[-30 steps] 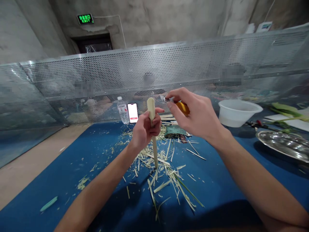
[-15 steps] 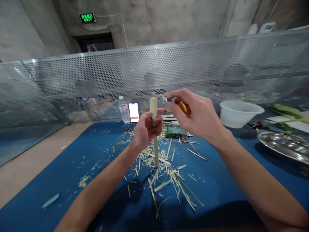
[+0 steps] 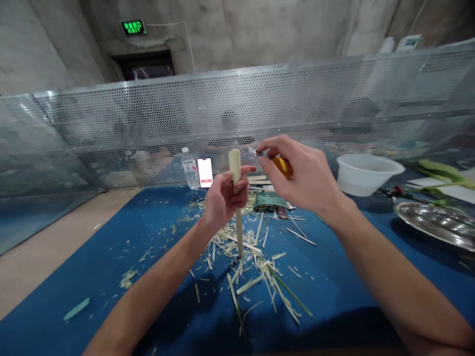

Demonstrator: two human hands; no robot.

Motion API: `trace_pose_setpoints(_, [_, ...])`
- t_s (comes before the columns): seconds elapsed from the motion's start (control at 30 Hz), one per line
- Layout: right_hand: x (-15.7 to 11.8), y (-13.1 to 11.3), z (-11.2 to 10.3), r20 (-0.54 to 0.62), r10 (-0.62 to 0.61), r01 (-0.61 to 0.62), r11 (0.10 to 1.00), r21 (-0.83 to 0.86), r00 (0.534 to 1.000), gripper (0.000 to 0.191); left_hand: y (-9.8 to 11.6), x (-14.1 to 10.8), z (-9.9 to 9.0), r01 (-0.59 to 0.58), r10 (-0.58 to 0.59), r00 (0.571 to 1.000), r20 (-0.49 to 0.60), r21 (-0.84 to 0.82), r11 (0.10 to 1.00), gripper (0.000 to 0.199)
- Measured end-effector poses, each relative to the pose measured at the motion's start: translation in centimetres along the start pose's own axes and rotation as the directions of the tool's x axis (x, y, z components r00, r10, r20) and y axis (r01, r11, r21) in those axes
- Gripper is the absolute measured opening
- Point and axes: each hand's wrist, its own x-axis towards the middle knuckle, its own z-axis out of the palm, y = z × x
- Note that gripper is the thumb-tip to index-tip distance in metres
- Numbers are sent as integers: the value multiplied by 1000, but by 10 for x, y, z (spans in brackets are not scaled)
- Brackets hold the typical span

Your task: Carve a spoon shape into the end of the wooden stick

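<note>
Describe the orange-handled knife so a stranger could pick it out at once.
On the blue-covered table, find the pale peeled stalk held nearly upright in the left hand. Just right of its top, the right hand pinches a small knife in the air: short metal blade, bright orange handle, unlike the red-handled tool lying on the table.

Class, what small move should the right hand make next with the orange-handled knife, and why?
Probably lower the knife onto the tip of the pale stalk: the right hand holds the blade just off it, the left hand grips the stalk upright, and shavings lie below.
</note>
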Motion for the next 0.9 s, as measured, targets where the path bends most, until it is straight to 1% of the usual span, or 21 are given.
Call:
trace_pose_setpoints(0.3, [0, -1, -1, 4, 20, -20, 999, 24, 1000, 23, -6, 1, -3, 4, -3, 1000, 28, -62, 998, 33])
trace_pose_setpoints(0.4, [0, -1, -1, 6, 20, -20, 1000, 18, 1000, 23, -10, 2, -6, 13, -9, 999, 41, -96, 995, 33])
trace_pose_setpoints(0.5, [0, -1, -1, 15, 14, -15, 1000, 17, 1000, 25, -16, 3, -7, 37, -34, 999, 29, -122, 992, 33])
trace_pose_setpoints(0.63, [0, -1, -1, 20, 11, -11, 1000, 17, 1000, 26, -22, 3, -8, 51, -51, 999, 2, -119, 992, 33])
trace_pose_setpoints(0.9, [0, 1, 0, 25, 10, -11, 1000, 20, 1000, 27, -22, 4, -9, 33, -33, 999, 8, -111, 993, 35])
